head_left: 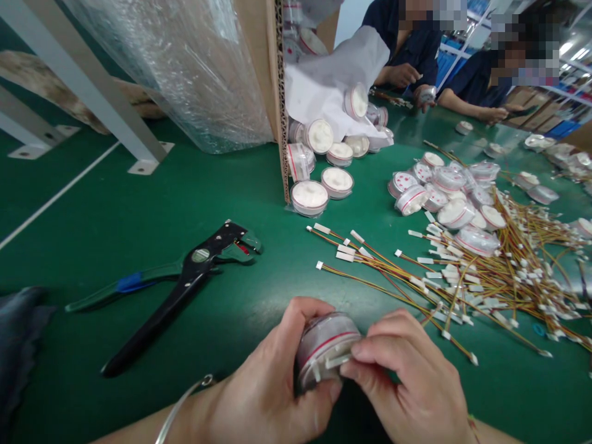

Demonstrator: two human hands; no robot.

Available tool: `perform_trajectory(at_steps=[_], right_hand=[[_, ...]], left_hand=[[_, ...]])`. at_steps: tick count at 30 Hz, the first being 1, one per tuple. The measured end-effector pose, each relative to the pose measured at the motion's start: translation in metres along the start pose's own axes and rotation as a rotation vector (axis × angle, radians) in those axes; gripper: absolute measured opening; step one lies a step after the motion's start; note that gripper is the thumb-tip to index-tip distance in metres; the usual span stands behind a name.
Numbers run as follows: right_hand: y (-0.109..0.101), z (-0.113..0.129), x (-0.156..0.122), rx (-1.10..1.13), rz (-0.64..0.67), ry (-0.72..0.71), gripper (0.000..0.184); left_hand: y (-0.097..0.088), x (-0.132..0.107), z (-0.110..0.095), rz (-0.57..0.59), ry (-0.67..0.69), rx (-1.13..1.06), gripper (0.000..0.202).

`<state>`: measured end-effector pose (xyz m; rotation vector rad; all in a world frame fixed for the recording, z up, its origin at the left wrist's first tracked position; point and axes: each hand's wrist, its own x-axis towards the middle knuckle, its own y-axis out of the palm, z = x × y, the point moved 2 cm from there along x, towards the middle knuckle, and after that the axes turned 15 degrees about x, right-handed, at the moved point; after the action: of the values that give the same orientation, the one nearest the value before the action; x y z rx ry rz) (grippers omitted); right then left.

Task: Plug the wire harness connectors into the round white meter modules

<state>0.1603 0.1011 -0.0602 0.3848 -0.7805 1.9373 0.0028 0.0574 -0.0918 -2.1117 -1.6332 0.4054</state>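
My left hand is wrapped round a round, drum-shaped part in clear plastic with a red line along its edge. It is tilted, and its pale face is towards me. My right hand pinches a small white connector between thumb and forefinger, right against that face. Whether a wire runs from the connector is hidden by my fingers. A second small white piece stands out from the face beside it. Just beyond my hands lie yellow-and-brown cables with white connectors on their ends.
Wire strippers lie on the green table to the left. More wrapped round parts are heaped at the right, by a large cable pile. A cardboard box spills similar parts. Metal legs stand far left. Two people work opposite.
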Motion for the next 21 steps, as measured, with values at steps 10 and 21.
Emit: perform_trajectory(at_steps=[10,21], right_hand=[[0.005,-0.002,-0.005,-0.014,-0.122,-0.039,0.014],[-0.004,-0.006,0.001,-0.046,-0.058,0.054,0.034]], left_hand=[[-0.008,-0.004,0.000,-0.091,0.139,0.110,0.054],[-0.013,-0.012,0.001,-0.074,0.199,0.297,0.060]])
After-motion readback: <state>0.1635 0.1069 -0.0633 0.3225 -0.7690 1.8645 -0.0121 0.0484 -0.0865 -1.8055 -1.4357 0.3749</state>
